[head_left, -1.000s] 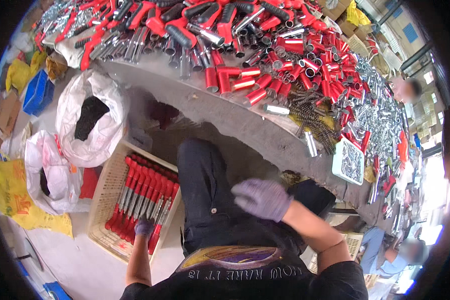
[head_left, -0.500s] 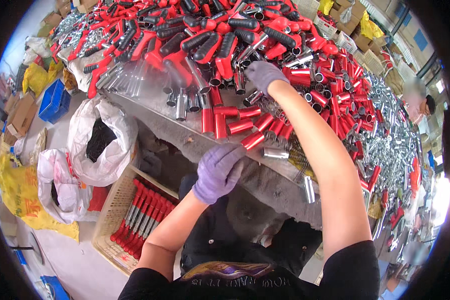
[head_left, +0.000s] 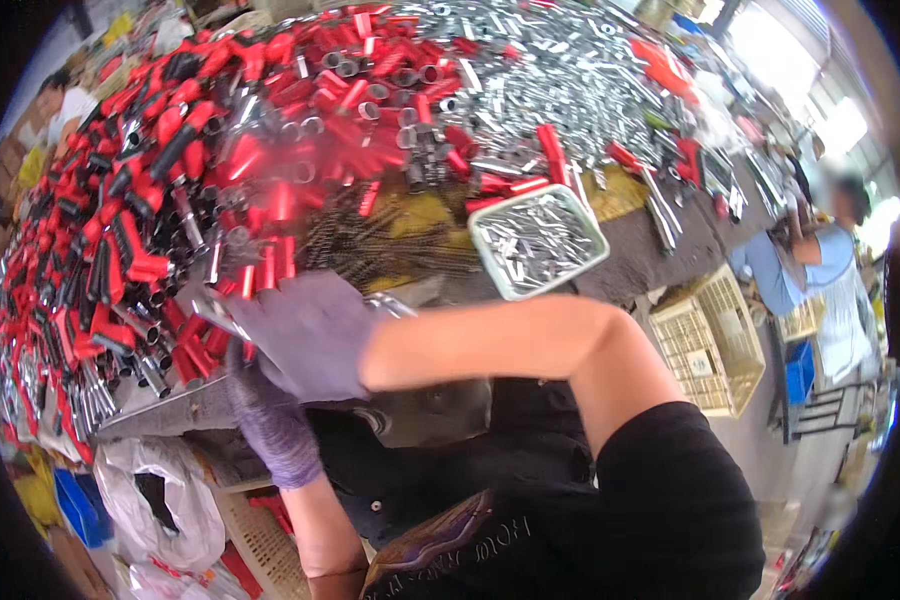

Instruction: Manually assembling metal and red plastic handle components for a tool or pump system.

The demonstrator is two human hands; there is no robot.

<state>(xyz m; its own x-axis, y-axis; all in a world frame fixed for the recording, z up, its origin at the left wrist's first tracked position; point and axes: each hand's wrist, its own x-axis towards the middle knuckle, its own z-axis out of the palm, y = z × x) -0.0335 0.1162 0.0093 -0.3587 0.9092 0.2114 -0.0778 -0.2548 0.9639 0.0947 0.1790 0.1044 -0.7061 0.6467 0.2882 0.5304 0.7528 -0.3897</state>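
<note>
While holding right hand (head_left: 305, 328) over left hand (head_left: 278, 432) (cannot tell the grip of either), could perhaps drop the metal piece (head_left: 218, 316) onto the red sleeves (head_left: 288, 256) through loose pinching.

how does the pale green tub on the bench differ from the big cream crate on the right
The tub is pale green, while the crate is cream. The tub's sides look solid; the crate's walls are full of slots. The tub sits on the bench holding small metal pieces, whereas the crate is lower, beside the bench. Both are open-topped containers.
</note>
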